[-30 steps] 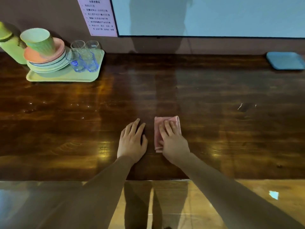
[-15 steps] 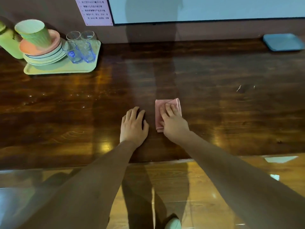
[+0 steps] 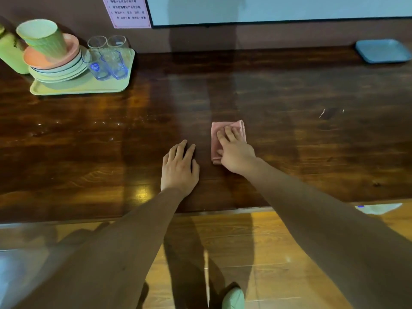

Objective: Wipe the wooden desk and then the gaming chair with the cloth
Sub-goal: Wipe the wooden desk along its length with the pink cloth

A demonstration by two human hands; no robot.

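The dark glossy wooden surface (image 3: 289,90) is judged mid-wipe, with bare room at centre and right, bounded by a pale green plastic tray (image 3: 78,89) at upper left. The left hand (image 3: 179,170) is laid flat, grasping nothing, at frame centre. Just to its right, the small folded pink cloth (image 3: 215,139) is pressed down by the right hand's (image 3: 236,152) straight fingers, and a rightward sweep seems called for.
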